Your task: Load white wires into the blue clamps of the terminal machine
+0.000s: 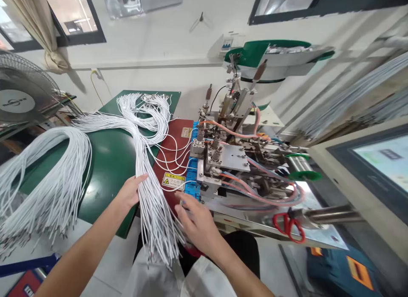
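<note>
A person's left hand holds the side of a long bunch of white wires, with a fingertip on top and the other fingers tucked out of sight. The bunch lies on the green desk and hangs down over the edge. From the left hand, its loose ends are at 5 o'clock, close to the person's lap. At 1 o'clock from that hand, a curly loop of white wires lies farther up on the desk. Another bent bunch is between 9 and 10 o'clock, with its tips drooping over the side.

The right hand has bent fingers and sits just beside the wires, which are at 9 o'clock from it. I cannot tell if it pinches anything, because its fingertips are hard to see.

From the right hand, some blue blocks are at 12 o'clock, on the edge of a big metal machine. A few thin wires reach them across a red-brown plate. A yellow warning sticker on that plate is between 10 and 11 o'clock. Red-handled scissors are at 3 o'clock, and a screen is between 2 and 3. A green bowl is up at 1 o'clock from the machine's middle. A round fan is at 10 o'clock from the left hand.
</note>
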A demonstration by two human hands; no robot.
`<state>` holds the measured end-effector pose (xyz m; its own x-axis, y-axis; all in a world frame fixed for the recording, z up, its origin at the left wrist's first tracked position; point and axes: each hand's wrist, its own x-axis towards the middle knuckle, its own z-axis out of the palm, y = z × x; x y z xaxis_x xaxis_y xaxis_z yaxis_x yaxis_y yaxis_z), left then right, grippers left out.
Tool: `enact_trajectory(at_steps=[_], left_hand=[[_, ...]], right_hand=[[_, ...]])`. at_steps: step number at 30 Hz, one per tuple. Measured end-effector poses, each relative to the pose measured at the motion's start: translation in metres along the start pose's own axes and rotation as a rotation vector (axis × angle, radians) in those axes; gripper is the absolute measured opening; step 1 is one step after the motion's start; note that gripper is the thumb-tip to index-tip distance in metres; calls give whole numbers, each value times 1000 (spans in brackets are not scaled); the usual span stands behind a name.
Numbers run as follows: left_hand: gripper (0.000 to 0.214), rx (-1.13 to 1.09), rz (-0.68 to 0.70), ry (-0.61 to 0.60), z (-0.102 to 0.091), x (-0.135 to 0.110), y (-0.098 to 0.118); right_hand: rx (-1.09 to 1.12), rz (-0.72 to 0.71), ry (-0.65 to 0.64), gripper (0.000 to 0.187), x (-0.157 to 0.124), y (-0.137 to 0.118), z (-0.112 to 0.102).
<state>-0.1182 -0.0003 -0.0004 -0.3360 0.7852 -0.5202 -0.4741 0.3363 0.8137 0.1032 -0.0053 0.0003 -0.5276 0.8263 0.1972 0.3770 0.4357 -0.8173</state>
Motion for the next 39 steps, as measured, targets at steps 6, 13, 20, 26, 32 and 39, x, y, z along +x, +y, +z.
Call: enact_trajectory(at_steps=[6, 13, 20, 26, 32, 39], left_hand=[[13, -52, -57, -51, -26, -6, 4], [22, -88, -143, -147, -42, -4, 16], [25, -117, -222, -114, -37, -7, 24], [24, -53, -37, -41, -30, -11, 2], [59, 67, 173, -30, -20, -41, -35], [81, 338, 203, 59, -38, -47, -39]], right_hand=[[-136, 163, -277, 29, 35, -25, 37], [646, 461, -402, 50, 48, -22, 71], [1018, 651, -307, 44, 53, -21, 77], [752, 600, -69, 23, 33, -13, 34], [-46, 372, -160, 40, -8, -6, 10], [-375, 317, -329, 47, -15, -17, 1]])
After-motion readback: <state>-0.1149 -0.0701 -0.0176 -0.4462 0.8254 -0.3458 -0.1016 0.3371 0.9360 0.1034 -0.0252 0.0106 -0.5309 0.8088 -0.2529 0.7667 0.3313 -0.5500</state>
